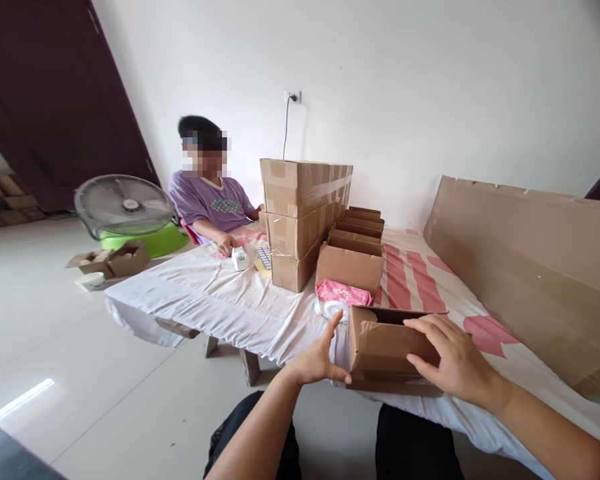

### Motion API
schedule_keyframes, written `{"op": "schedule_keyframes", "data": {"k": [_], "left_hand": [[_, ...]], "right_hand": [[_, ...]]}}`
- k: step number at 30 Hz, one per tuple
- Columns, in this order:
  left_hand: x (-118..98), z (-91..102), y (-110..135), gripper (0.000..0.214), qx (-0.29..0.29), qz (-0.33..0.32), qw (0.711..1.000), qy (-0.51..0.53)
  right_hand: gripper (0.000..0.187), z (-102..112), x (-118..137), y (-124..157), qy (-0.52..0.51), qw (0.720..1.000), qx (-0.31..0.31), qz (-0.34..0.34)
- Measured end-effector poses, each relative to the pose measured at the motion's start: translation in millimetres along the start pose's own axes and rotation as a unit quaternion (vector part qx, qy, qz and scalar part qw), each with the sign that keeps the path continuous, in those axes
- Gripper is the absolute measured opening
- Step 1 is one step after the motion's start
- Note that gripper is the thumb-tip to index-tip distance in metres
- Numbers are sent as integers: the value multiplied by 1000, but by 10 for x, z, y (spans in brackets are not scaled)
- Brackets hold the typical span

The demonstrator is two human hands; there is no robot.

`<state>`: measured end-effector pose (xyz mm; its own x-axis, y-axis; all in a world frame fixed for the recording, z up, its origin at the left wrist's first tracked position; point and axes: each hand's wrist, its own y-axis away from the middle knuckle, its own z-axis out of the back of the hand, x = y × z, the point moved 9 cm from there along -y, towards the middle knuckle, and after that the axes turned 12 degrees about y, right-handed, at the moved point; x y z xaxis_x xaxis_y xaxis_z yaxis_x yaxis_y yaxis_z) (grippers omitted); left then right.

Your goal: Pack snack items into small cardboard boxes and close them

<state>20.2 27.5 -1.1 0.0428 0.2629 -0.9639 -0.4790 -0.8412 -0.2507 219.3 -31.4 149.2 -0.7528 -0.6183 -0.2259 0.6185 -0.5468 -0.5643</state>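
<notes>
Here, an open cardboard box [387, 347] sits at the table's [195, 287] near edge, between a spread, empty left hand [315, 359] and loosely opened right hand [453, 360]. Behind, stacked cartons [284, 235] look taped shut; other boxes [349, 267] remain unsealed.

We cannot make out the bottom of the near carton [385, 350]: its front wall blocks our view, and the right hand [447, 360] covers its right end. The box stack [285, 237] hides part of the far arm of the co-worker [223, 200]. The cardboard sheet [525, 267] runs off the right edge, and the mark on the fan [129, 205] (squint as we may) is too small to read.
</notes>
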Motion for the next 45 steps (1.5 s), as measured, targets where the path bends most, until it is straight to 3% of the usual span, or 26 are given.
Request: {"op": "schedule_keyframes", "data": {"k": [6,11,21,24,27,29,32,36,41,45], "left_hand": [[-44,-169,-19,143,35,5,999,22],[-118,-185,-4,141,32,-1,999,15],[-281,-229,30,131,43,-34,998,-41],[-319,-247,77,128,35,-67,993,-92],[-348,-275,124,124,24,-105,984,-139],[-358,-302,140,122,24,-123,980,-157],[-373,-320,143,120,23,-139,976,-163],[-368,-313,129,119,19,-139,978,-151],[-359,-305,123,121,13,-137,978,-159],[-369,-295,123,120,7,-138,977,-164]], "right_hand": [[22,108,133,117,18,999,-28,-10],[11,201,253,190,23,999,-38,-18],[9,316,496,339,52,996,-67,-3],[3,333,529,346,6,1000,-2,-2],[27,304,560,342,-65,990,127,16],[46,319,531,341,-86,980,179,18],[66,335,414,355,-75,977,200,3],[78,379,287,405,0,988,156,7],[70,448,109,450,47,989,136,-12],[44,456,-137,492,95,985,138,-46]]}}
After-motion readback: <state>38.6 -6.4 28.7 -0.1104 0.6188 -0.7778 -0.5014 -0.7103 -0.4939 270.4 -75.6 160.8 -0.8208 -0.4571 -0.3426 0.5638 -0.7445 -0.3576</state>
